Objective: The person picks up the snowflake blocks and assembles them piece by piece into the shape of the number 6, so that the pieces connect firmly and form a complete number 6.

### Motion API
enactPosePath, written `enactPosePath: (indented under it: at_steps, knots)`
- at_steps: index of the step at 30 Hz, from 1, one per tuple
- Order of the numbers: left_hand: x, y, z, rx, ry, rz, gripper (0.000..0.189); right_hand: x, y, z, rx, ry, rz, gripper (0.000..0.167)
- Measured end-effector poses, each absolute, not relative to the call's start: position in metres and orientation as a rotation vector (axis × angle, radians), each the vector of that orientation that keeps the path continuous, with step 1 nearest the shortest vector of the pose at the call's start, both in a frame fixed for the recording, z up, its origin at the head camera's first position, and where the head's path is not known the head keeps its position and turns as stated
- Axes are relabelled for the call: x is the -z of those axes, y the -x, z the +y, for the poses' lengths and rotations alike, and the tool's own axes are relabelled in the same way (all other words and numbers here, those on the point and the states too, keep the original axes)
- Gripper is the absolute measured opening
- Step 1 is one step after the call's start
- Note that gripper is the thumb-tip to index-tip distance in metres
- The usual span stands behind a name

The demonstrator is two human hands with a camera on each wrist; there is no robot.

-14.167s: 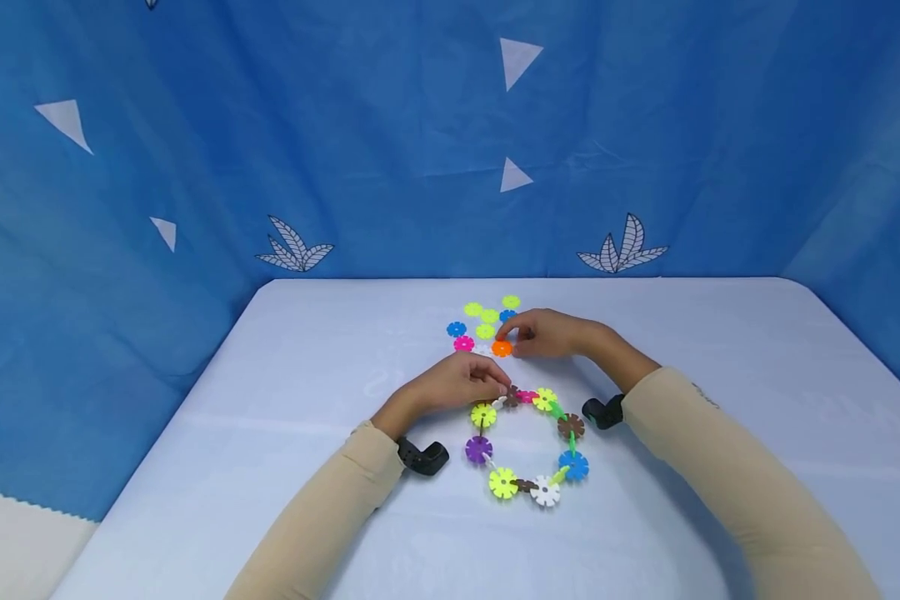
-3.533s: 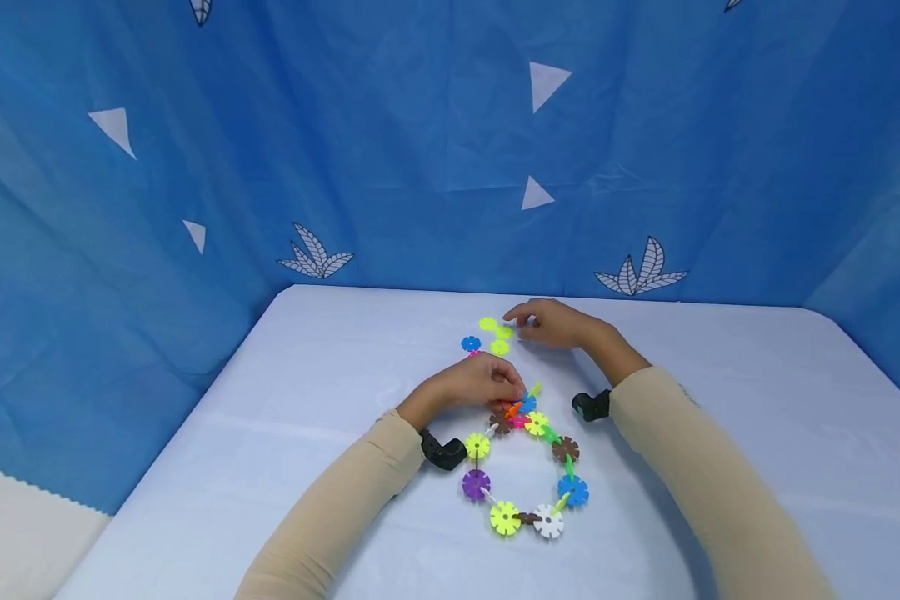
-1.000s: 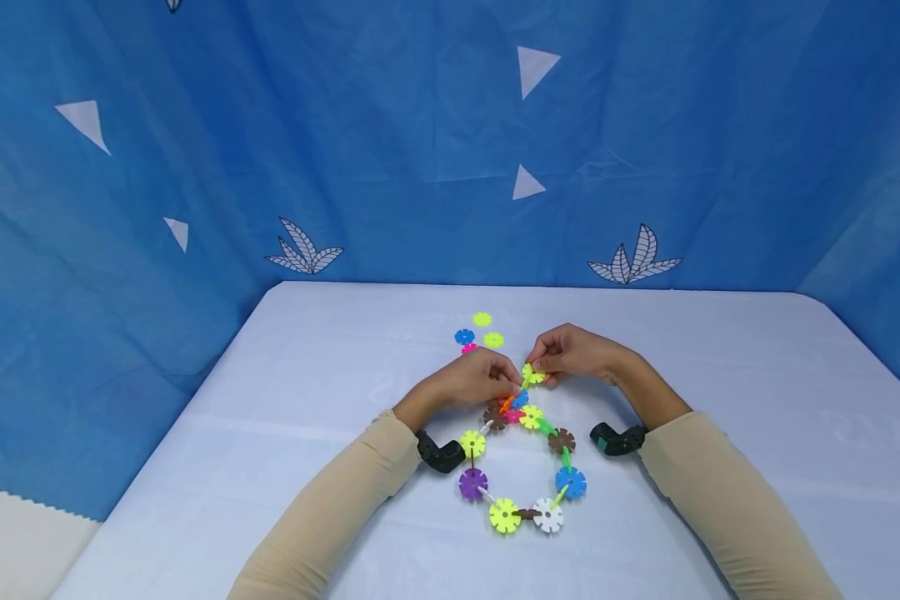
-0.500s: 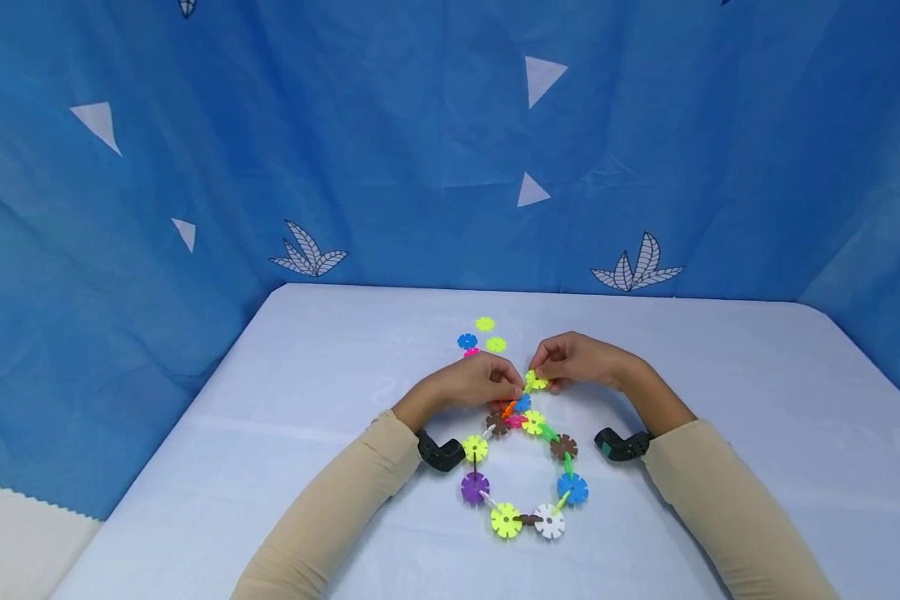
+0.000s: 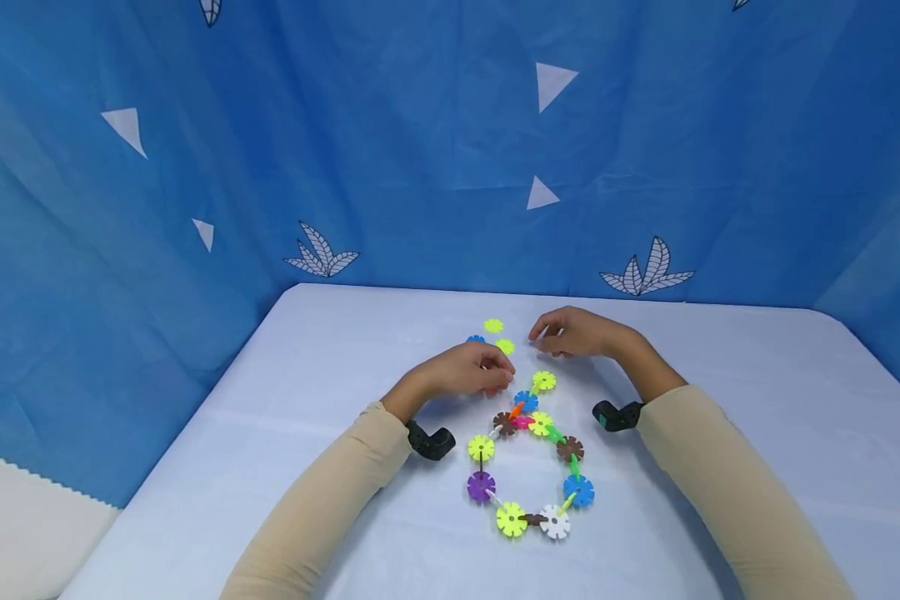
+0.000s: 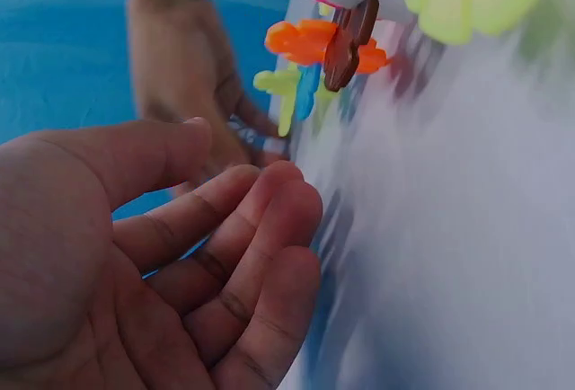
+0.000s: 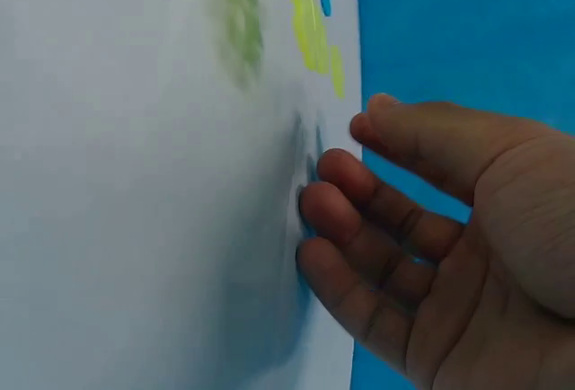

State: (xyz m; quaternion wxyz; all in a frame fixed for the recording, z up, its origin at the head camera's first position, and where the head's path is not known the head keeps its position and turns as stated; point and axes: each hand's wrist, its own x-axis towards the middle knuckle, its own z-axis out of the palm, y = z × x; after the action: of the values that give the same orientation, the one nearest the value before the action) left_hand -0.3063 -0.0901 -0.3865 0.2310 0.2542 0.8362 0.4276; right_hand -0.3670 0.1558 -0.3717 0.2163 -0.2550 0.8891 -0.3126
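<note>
Notched plastic snowflake discs in many colours are joined into a ring on the table, with a purple disc (image 5: 482, 487) on its left side. From the ring's far side a short branch runs away through an orange disc (image 6: 301, 41) and a blue disc (image 5: 526, 402) to a yellow-green disc (image 5: 544, 381). My left hand (image 5: 465, 371) hovers left of this branch, fingers loosely bent, holding nothing. Beyond the branch, my right hand (image 5: 577, 332) is also free of any disc, its thumb and fingers apart in the right wrist view.
Two loose yellow-green discs (image 5: 493, 326) and a blue one (image 5: 476, 339) lie farther back, the blue one partly behind my left hand. A blue patterned curtain (image 5: 420, 150) hangs behind the white-covered table (image 5: 330, 350).
Over these frames, orange, blue and yellow-green discs were added as a branch on the ring. Since half a second ago both hands have let go; the left drew leftward, the right moved farther back.
</note>
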Motion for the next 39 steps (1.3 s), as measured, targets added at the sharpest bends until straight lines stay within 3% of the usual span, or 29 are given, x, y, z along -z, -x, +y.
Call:
enactPosePath:
  at_steps: [7,15,29,39]
  knots:
    - [0.392,0.313,-0.071,-1.114,-0.761,2.276,0.021,0.368,0.382,0.109,0.559,0.904,2.529,0.031]
    - [0.392,0.317,-0.062,-1.084,-0.800,2.280,0.016,0.363,0.380,0.097,0.456,0.911,2.576,0.013]
    - [0.400,0.316,-0.069,-1.157,-0.664,2.252,0.012,0.386,0.356,0.160,0.885,0.790,2.613,0.007]
    - [0.401,0.315,-0.070,-1.180,-0.635,2.260,0.015,0.381,0.338,0.186,0.893,0.810,2.510,0.010]
